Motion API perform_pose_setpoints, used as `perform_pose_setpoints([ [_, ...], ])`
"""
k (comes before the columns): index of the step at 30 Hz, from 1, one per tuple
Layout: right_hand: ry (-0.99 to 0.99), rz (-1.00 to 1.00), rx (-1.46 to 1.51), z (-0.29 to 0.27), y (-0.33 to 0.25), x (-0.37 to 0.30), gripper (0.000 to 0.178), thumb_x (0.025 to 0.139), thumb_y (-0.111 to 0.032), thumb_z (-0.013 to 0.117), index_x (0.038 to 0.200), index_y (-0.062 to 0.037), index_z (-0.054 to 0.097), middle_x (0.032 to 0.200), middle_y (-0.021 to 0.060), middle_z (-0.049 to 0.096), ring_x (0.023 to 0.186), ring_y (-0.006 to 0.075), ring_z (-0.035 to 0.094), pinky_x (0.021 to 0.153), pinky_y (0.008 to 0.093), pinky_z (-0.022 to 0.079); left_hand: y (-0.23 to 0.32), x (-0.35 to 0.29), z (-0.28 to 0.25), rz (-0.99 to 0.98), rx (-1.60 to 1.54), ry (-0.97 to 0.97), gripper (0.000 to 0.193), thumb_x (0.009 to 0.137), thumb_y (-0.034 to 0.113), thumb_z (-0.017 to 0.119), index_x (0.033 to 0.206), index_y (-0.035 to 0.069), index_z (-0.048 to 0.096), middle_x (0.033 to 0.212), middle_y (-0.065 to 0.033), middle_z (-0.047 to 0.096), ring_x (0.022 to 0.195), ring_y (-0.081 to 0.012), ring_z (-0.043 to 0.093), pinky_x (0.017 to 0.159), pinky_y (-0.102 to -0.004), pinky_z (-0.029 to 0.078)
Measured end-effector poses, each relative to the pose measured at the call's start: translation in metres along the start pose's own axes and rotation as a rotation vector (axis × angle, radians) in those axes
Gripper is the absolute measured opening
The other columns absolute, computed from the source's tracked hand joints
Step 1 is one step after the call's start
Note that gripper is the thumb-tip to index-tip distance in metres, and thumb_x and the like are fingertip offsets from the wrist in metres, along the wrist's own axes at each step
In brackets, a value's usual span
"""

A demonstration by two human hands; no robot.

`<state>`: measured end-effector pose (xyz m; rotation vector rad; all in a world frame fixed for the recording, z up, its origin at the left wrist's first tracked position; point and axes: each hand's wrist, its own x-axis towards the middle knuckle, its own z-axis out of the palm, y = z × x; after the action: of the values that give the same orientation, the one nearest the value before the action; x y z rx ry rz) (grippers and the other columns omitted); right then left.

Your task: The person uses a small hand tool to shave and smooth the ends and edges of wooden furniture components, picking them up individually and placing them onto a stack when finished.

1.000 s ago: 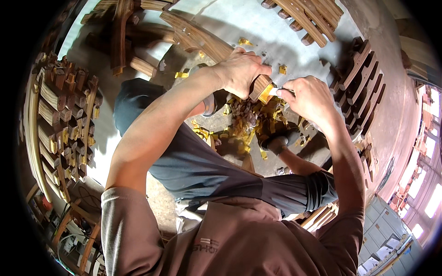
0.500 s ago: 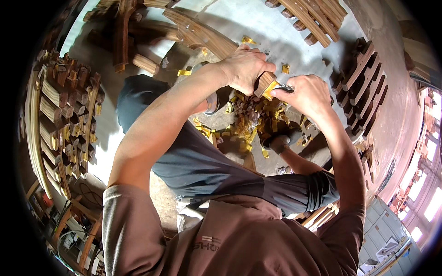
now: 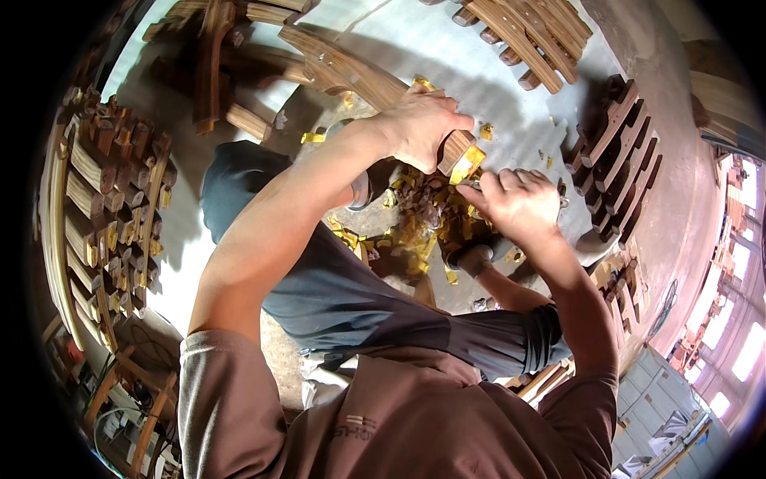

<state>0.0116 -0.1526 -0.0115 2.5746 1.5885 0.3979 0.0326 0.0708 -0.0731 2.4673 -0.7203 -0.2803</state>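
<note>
My left hand (image 3: 419, 132) is closed around a curved brown wooden piece (image 3: 343, 70), close to its near end. Yellow tape (image 3: 467, 164) covers that end face. Just right of it, my right hand (image 3: 517, 203) is curled with its thumb toward the tape. It grips a small dark hand tool, mostly hidden by the fingers; a metallic bit of it shows at the hand's outer side. Below both hands lies a heap of yellow and brownish tape scraps (image 3: 427, 215) on the floor between my feet.
Stacked wooden parts (image 3: 112, 207) stand at the left. Dark curved pieces (image 3: 610, 152) lie in a row at the right, and long slats (image 3: 519, 36) lie at the far right. More beams (image 3: 209, 64) rest at the far left. Grey cabinets (image 3: 662, 407) stand at the lower right.
My right hand has moved slightly down and left, off the tape edge, and the tool now hides behind its fingers. The taped end shows more fully. My left hand still grips the wooden piece.
</note>
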Motion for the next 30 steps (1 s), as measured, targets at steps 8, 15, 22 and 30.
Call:
perform_pose_setpoints([
  [8,0.031,0.590,0.823,-0.013,-0.030,-0.017,0.032,0.082,-0.036,0.079,0.075,-0.0092,0.064,0.065,-0.0015,0.062,0.050,0.0119,0.051,0.048,0.0266,0.041,0.003,0.002,-0.006,-0.038,0.047,0.077,0.066,0.055,0.018,0.081,0.118,0.018,0.059,0.110,-0.0090,0.059,0.116,-0.0298,0.054,0.105,-0.0450,0.036],
  [15,0.144,1.531,1.751,0.020,-0.044,0.007,0.022,0.088,-0.020,0.076,0.092,0.0000,0.068,0.061,-0.0101,0.048,0.048,0.0004,0.035,0.044,0.0207,0.023,0.005,0.004,0.000,-0.070,0.065,0.195,0.066,0.058,0.017,0.080,0.120,0.018,0.058,0.113,-0.0084,0.059,0.117,-0.0292,0.053,0.106,-0.0452,0.035],
  [22,0.403,1.345,1.621,0.049,-0.055,-0.008,0.005,0.087,-0.005,0.071,0.083,-0.0010,0.070,0.067,-0.0071,0.057,0.057,0.0003,0.043,0.050,0.0209,0.032,0.010,0.004,-0.016,-0.085,0.022,0.166,0.068,0.055,0.015,0.082,0.119,0.018,0.059,0.113,-0.0087,0.060,0.117,-0.0300,0.054,0.105,-0.0443,0.037],
  [30,0.683,1.437,1.464,0.081,0.002,-0.047,0.006,0.090,-0.005,0.066,0.088,-0.0016,0.071,0.070,-0.0051,0.058,0.061,0.0020,0.044,0.053,0.0200,0.033,0.010,-0.008,-0.047,-0.066,-0.041,0.193,0.072,0.053,0.016,0.084,0.120,0.016,0.057,0.116,-0.0102,0.059,0.118,-0.0323,0.053,0.103,-0.0458,0.039],
])
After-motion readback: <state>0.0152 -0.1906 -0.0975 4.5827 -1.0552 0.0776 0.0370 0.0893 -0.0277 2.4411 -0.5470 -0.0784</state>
